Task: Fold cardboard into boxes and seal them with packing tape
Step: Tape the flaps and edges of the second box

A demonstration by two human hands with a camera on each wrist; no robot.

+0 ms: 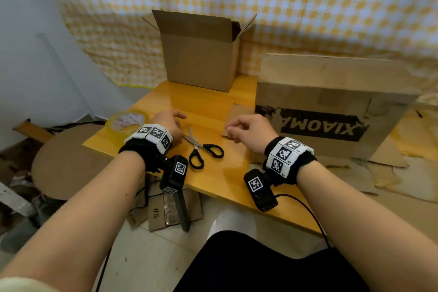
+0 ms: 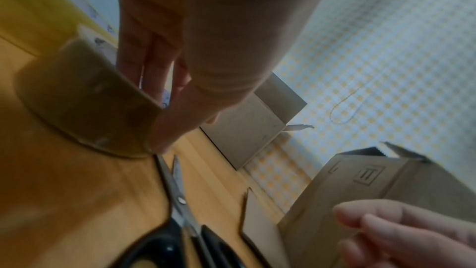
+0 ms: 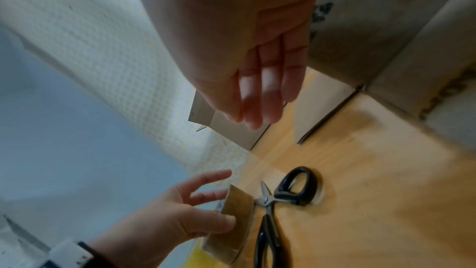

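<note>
On the wooden desk (image 1: 208,106) an assembled box (image 1: 201,59) stands at the far edge with its top flaps up, probably parked there out of the way until it is sealed. A larger printed box (image 1: 331,106) lies on its side at the right, and a flat piece of cardboard (image 1: 239,116) rests on the desk just in front of it, within easy reach for the next fold.

The left hand (image 1: 169,123) sits beside the roll of packing tape (image 1: 128,122) at the near-left corner; its fingers (image 2: 144,65) are spread and loosely straight, the thumb against the roll's side, so it touches the tape without gripping it. My guess is that it is steadying the roll or about to pick it up.

The right hand (image 1: 251,129) hovers over the near edge of the flat cardboard with fingers relaxed and slightly curled, holding nothing.

Scissors (image 1: 201,147) lie between the two hands, blades pointing toward the tape, handy for cutting a strip.

Cardboard scraps (image 1: 166,211) litter the floor below the desk's near edge.
</note>
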